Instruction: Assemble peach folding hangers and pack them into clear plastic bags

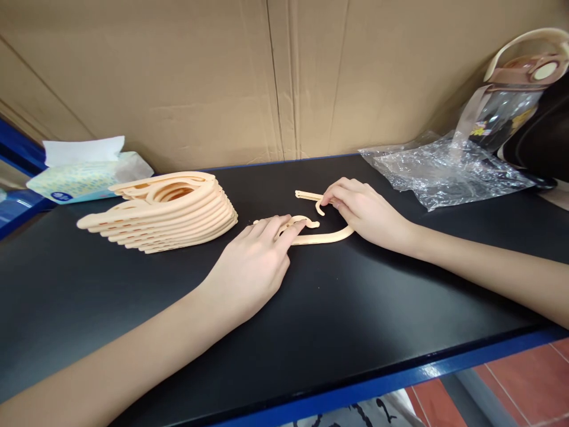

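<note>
On the black tabletop lies a peach-coloured plastic hanger (322,238), partly covered by both hands. My left hand (255,261) presses its curved fingers over the hanger's left part, beside a hook-shaped piece (312,224). With thumb and fingertips closed, my right hand (362,207) grips the hanger's right part. A straight slotted end (306,194) and a small curled tip (319,208) stick out beyond those fingers. How these parts join is hidden. To the left of my left hand stands a neat stack of matching hangers (178,213).
A tissue pack (84,175) sits at the back left. Crumpled clear plastic film (448,172) lies at the back right, by a handled drink bottle (507,107). Cardboard (200,83) walls off the table's rear. A blue edge (377,382) borders the black table (333,338).
</note>
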